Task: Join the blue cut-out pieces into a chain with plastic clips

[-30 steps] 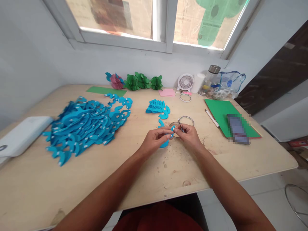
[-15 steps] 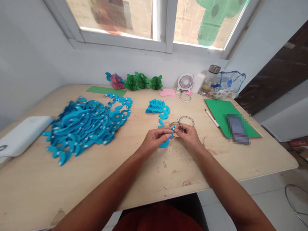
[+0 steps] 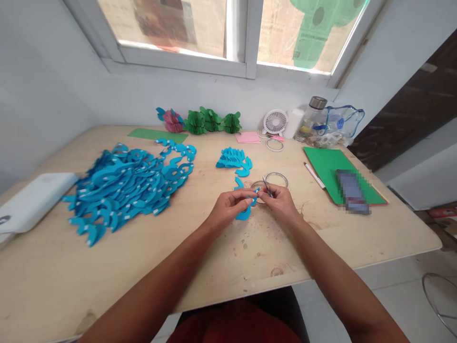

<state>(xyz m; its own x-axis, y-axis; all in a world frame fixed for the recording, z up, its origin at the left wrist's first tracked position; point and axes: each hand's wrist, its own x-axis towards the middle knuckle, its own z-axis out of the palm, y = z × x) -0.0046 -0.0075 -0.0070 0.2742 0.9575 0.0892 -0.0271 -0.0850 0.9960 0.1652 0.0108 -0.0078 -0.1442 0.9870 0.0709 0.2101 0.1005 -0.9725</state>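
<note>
My left hand (image 3: pixel 233 204) pinches a curved blue paper piece (image 3: pixel 243 214) between thumb and fingers, low over the table's middle. My right hand (image 3: pixel 280 200) meets it at the fingertips and touches the paper's edge. A slim dark metal tool (image 3: pixel 267 186) sticks up from my right fingers; its exact kind is unclear. Behind my right hand lie two tape rolls (image 3: pixel 277 173), one partly covered by the fingers. Just beyond my left hand is a small stack of blue paper cutouts (image 3: pixel 233 158) with loose curved pieces trailing from it.
A big heap of blue cutouts with white tabs (image 3: pixel 128 183) covers the left side, beside a white device (image 3: pixel 39 197). Paper ornaments (image 3: pixel 212 120), a small fan (image 3: pixel 275 122) and a bottle (image 3: pixel 312 119) line the wall. Rightward are a green sheet (image 3: pixel 324 166), pen (image 3: pixel 314 175) and phone (image 3: pixel 352 190).
</note>
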